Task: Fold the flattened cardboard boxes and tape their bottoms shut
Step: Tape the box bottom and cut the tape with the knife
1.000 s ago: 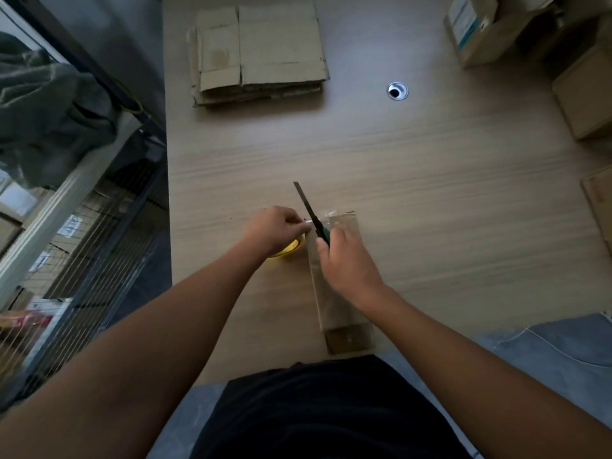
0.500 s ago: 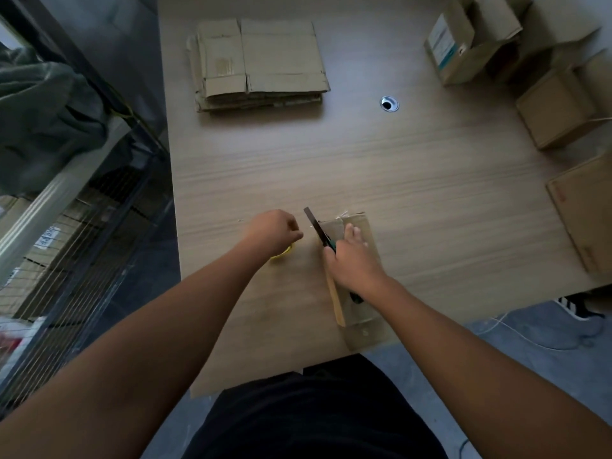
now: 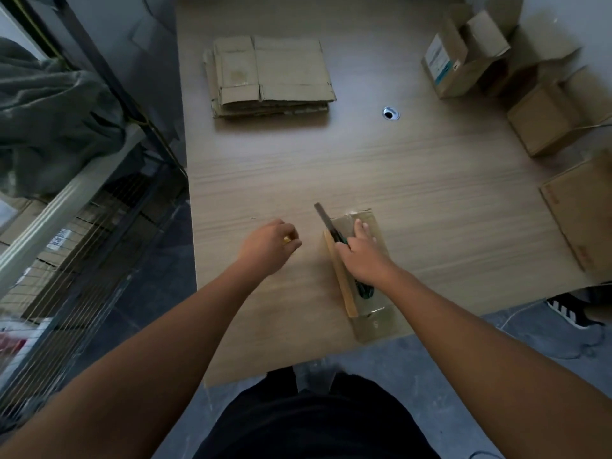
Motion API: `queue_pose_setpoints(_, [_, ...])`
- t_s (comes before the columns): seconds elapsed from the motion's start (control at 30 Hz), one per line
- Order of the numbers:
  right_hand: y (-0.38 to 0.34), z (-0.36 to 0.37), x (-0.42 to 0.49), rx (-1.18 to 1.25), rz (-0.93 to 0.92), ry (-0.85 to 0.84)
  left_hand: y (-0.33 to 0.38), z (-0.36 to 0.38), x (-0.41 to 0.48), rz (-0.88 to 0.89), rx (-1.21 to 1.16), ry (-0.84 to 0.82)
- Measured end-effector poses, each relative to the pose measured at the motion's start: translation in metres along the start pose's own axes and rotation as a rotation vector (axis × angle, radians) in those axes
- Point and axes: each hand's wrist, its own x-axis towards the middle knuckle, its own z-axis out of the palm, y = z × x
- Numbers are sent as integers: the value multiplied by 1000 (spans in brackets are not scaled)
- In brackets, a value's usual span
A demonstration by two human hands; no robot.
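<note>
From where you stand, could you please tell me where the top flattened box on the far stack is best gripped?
I'd take the top flattened box by its near long edge, coming from the near side. It lies flat on the stack, so only its edges offer a grip. That edge faces you, and the layers below it look slightly offset.

The left hand (image 3: 268,246) is hiding most of a yellow object (image 3: 286,239). The right hand (image 3: 364,256) is covering the middle of the scissors (image 3: 323,215). The frame is cropping a side box (image 3: 576,220).
</note>
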Motion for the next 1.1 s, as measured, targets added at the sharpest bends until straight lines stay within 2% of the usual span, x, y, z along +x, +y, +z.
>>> queue_pose_setpoints(0.13, [15, -2, -22, 239, -39, 358, 17, -5, -26, -49, -137, 8])
queue_pose_setpoints(0.2, [22, -4, -41, 298, -41, 475, 32, -7, -41, -42, -215, 16])
queue_pose_setpoints(0.27, [32, -5, -63, 430, -66, 435, 52, -5, -58, -7, -260, 10])
queue_pose_setpoints(0.37, [53, 1, -102, 732, -154, 278, 87, 8, -88, 43, -309, -4])
queue_pose_setpoints(0.5, [91, 13, -154, 1012, -173, 139, 131, 38, -129, 109, -413, -35])
queue_pose_setpoints(0.77, [135, 23, -233, 886, -318, 161, 186, 80, -206, 154, -385, 15])
queue_pose_setpoints(1.0, [139, 31, -246, 730, -358, 208, 188, 89, -228, 198, -349, 38])
queue_pose_setpoints(1.1, [131, 29, -244, 771, -329, 265, 182, 90, -231, 182, -418, 26])
